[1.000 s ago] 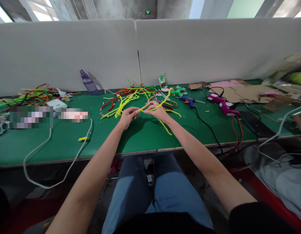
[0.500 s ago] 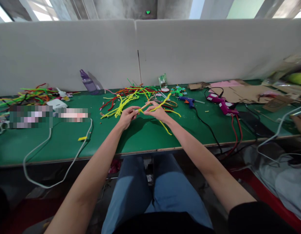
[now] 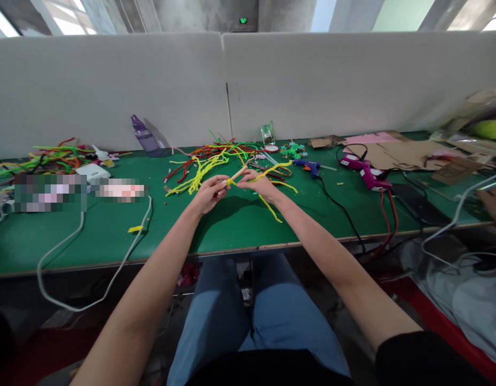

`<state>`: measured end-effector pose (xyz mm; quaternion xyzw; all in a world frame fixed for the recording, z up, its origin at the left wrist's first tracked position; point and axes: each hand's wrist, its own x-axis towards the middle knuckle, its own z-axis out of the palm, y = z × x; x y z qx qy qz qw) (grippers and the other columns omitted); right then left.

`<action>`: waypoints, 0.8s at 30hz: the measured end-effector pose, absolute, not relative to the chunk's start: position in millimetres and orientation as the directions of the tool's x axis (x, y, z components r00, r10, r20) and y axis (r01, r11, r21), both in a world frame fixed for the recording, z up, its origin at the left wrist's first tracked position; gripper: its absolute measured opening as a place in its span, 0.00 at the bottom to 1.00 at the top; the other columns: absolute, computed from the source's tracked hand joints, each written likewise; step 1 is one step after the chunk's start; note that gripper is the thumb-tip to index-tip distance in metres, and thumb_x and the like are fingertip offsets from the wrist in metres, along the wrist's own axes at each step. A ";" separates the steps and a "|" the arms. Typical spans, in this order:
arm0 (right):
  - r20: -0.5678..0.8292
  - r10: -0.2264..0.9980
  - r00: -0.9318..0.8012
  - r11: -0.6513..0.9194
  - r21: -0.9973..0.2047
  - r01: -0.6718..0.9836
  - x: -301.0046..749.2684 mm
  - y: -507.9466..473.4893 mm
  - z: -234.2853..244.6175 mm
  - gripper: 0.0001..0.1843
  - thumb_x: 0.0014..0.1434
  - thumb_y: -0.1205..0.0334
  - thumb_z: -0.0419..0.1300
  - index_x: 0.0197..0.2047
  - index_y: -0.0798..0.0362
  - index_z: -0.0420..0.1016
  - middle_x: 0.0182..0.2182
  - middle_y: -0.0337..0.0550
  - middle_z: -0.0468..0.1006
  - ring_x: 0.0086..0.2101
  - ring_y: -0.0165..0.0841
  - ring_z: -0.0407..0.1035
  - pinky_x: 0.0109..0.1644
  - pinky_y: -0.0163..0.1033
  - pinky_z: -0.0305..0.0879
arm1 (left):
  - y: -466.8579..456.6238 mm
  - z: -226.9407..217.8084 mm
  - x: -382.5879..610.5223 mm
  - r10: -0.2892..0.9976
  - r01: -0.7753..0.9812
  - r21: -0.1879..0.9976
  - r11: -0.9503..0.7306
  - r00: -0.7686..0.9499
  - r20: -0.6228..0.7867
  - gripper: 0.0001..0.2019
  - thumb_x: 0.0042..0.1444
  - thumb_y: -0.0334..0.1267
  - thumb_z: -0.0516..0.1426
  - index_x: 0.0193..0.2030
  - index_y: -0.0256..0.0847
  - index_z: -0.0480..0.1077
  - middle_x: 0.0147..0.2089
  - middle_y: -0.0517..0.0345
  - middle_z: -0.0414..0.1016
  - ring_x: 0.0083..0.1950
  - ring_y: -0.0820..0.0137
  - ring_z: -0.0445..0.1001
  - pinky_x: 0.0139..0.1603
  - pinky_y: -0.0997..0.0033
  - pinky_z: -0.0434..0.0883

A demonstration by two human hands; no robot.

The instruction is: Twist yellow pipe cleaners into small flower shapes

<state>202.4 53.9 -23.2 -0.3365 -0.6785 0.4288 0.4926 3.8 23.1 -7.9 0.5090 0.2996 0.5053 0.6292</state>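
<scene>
Green counter (image 3: 167, 236) runs along a pale partition (image 3: 111, 86), and close to this partition is a purple bottle (image 3: 150, 143). Its body is see-through, but I cannot tell what it contains. To the right of the bottle, also near the partition, is a small packet (image 3: 268, 133) with green on it; its contents are too small to make out.

Both hands are close together, to the right of the bottle and nearer the front edge. The left hand (image 3: 210, 195) presses its fingers on a light wooden stick (image 3: 239, 172), at the end where yellow is wound around. The right hand (image 3: 261, 185) pinches a yellow fuzzy strip (image 3: 278, 170), whose free end points right. Fingers cover part of the winding. Another yellow length (image 3: 271, 208) shows below the right hand; whether it belongs to the same strip, I cannot say.

Just right of the bottle lies a heap of yellow strips (image 3: 205, 172); much farther right is a blue glue gun (image 3: 311, 168). Left of the bottle, two objects (image 3: 121, 190) are hidden under coarse squares, and a heap of coloured strips (image 3: 43, 160) is cut off by the view's edge.
</scene>
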 end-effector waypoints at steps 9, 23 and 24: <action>0.194 0.893 -0.405 0.183 -0.981 -0.067 207.9 44.1 -16.9 0.13 0.39 0.59 0.71 0.30 0.54 0.79 0.31 0.40 0.76 0.35 0.30 0.68 0.40 0.36 0.62 | 18.3 -4.9 1.7 0.878 -0.290 0.947 0.139 0.478 0.018 0.11 0.46 0.31 0.65 0.39 0.34 0.75 0.26 0.53 0.75 0.18 0.85 0.58 0.21 0.84 0.58; 0.191 0.863 -0.467 0.182 -0.981 -0.066 216.1 46.2 -14.4 0.04 0.39 0.66 0.67 0.23 0.57 0.80 0.36 0.46 0.79 0.35 0.32 0.70 0.35 0.34 0.64 | 16.6 -4.2 1.8 0.864 -0.140 0.983 0.121 0.503 -0.034 0.11 0.42 0.32 0.67 0.34 0.32 0.77 0.24 0.53 0.75 0.16 0.87 0.55 0.18 0.83 0.51; 0.182 0.855 -0.486 0.174 -0.983 -0.063 216.4 46.5 -14.1 0.05 0.39 0.65 0.68 0.24 0.57 0.80 0.35 0.46 0.79 0.35 0.31 0.70 0.35 0.34 0.64 | 16.1 -3.9 2.4 0.864 -0.128 0.985 0.117 0.502 -0.038 0.10 0.42 0.32 0.67 0.34 0.32 0.77 0.24 0.53 0.75 0.16 0.87 0.54 0.18 0.83 0.50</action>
